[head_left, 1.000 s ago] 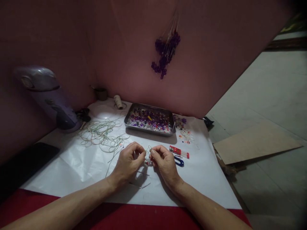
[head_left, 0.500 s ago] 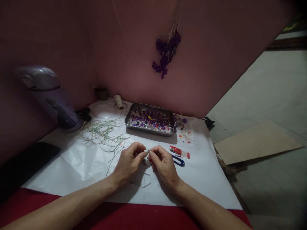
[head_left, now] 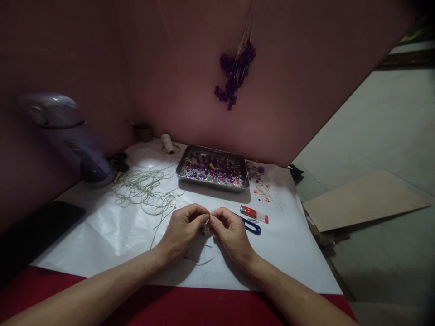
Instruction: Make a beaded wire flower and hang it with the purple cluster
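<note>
Over the middle of the white sheet (head_left: 118, 240), my left hand (head_left: 183, 228) pinches a small piece of clear and reddish beadwork (head_left: 205, 227). My right hand (head_left: 233, 235) is closed too, its thumb and forefinger pinched at the same beadwork, fingertips almost touching those of the left. The fingers hide much of the piece and any thread between them. Short loose thread ends (head_left: 204, 261) show below the hands. Just right of my right hand lie a dark blue-handled tool (head_left: 253, 226), partly covered, and a red lighter (head_left: 254, 214).
Behind the hands stands a metal tray (head_left: 212, 184) of purple, clear and red beads. Loose beads (head_left: 265, 194) lie to its right. Tangled green cord (head_left: 144, 190), a thread spool (head_left: 167, 144) and a purple bottle (head_left: 74, 140) are leftward. Purple beaded strands (head_left: 234, 74) hang against the pink wall.
The fingertips have drawn a little closer together over the beadwork, which has shifted slightly between them. Both hands stay in nearly the same place.
</note>
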The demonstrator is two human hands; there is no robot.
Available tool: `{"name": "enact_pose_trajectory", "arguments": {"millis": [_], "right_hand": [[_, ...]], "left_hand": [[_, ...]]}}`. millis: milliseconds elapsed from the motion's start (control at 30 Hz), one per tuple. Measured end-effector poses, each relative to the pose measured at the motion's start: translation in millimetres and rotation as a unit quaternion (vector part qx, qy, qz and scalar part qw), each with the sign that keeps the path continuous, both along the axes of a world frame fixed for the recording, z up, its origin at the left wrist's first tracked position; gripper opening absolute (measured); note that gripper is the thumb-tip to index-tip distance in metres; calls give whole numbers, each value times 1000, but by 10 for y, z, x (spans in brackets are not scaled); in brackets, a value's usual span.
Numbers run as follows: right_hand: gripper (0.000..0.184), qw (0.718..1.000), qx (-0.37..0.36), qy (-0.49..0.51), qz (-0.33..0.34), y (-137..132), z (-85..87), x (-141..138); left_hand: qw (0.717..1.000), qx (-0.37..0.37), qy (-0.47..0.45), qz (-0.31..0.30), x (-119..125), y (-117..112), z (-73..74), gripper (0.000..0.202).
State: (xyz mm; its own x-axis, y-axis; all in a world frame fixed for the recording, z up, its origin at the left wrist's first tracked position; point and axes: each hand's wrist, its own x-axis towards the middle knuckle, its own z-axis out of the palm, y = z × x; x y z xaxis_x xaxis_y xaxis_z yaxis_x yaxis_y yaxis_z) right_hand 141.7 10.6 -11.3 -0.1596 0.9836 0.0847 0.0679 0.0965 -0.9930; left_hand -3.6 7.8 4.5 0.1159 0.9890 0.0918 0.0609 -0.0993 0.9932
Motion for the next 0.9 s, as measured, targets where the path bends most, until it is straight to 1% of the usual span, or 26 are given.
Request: {"name": "enact_pose_trajectory", "arguments": {"millis": [167,400,467,600,667,767,900], "right_hand": [[17,1000,5,16,4,-4,12,1],[19,1000,15,-1,-4,-5,-1,0],[18,1000,13,1,-9,-6,-10,2],[18,999,13,19,-23,-4,-40,13],[19,999,7,30,-36,3,-55,22],[21,998,-12,47,-47,16,-60,35],[22,996,-32,66,-45,19,-20,34]], "left_hand": [[1000,2,0,-17,0,-3,-17,15],[1000,-16,-4,-25,19,-6,3,16],[999,-35,-26,-26,15,-3,15,16],[989,-78,-121,-37,-8,9,22,17],[983,-94,-152,-40,-18,18,24,17],[981,-105,-160,-26,-21,31,30,17],[981,-101,-164,-17,-14,41,41,18]]}}
